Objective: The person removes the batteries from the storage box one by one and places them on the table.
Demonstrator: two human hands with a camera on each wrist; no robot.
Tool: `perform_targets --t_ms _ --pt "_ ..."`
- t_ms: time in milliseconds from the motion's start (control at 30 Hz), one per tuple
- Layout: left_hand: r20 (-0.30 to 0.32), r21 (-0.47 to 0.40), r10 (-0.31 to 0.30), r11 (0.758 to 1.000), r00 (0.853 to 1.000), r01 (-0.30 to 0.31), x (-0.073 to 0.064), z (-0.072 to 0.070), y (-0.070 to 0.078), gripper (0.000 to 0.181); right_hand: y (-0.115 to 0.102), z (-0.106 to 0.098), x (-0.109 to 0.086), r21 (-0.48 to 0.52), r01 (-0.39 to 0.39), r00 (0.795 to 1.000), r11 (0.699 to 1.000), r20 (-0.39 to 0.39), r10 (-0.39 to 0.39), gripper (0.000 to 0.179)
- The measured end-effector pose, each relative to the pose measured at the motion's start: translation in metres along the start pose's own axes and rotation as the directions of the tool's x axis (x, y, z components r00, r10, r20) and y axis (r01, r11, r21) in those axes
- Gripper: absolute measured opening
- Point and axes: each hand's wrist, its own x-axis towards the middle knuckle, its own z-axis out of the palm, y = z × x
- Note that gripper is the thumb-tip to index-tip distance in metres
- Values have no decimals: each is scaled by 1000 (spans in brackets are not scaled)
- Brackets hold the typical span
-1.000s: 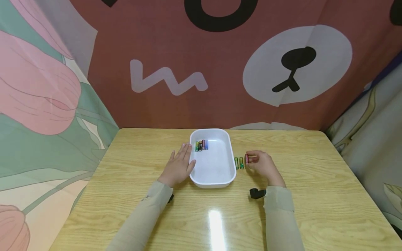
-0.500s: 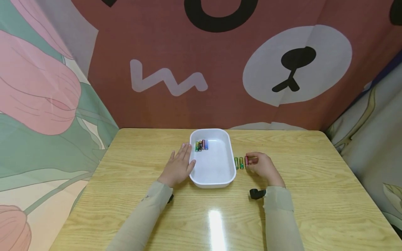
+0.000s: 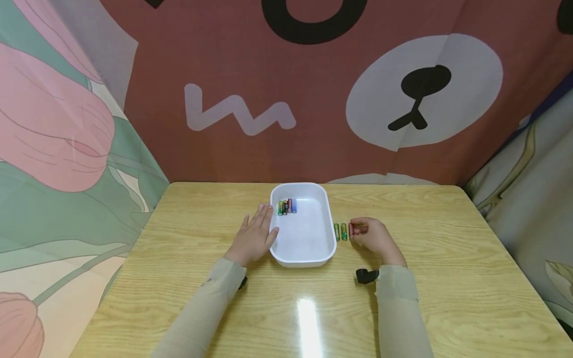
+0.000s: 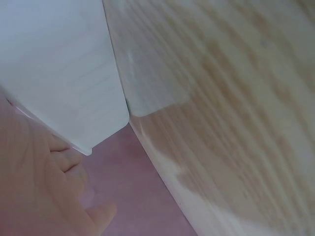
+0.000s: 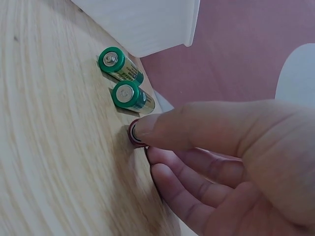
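My right hand (image 3: 375,237) pinches a red battery (image 3: 351,229) lengthwise between thumb and fingers, right at the tabletop. In the right wrist view the thumb covers much of the red battery's near end (image 5: 133,134). Beside it lie two green-and-gold batteries, one nearer the tray (image 5: 118,61) and one in the middle (image 5: 132,96), parallel in a row. My left hand (image 3: 252,237) lies with straight fingers against the left rim of a white plastic tray (image 3: 306,238). Inside the tray, several batteries sit side by side near the far left corner, among them a dark red one (image 3: 290,206).
The wooden table (image 3: 447,278) extends to both sides and toward me. A curtain (image 3: 224,159) with a bear print hangs behind its far edge. Black camera mounts sit at both wrists, the right one (image 3: 367,276) standing out over the table.
My right hand has come slightly toward me with the red battery, which now lines up with the two green-and-gold ones. The left hand and the tray have stayed in place.
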Motion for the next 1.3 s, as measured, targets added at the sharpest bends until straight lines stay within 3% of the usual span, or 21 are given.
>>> perform_targets --t_ms 1033,1300 --pt "6 -13 1 1000 1000 -1 0 -2 2 69 1 -3 -1 50 -40 999 998 22 39 47" --pt "8 -15 3 1000 1000 -3 0 -1 1 69 -1 -6 -2 25 -18 999 1000 29 17 46"
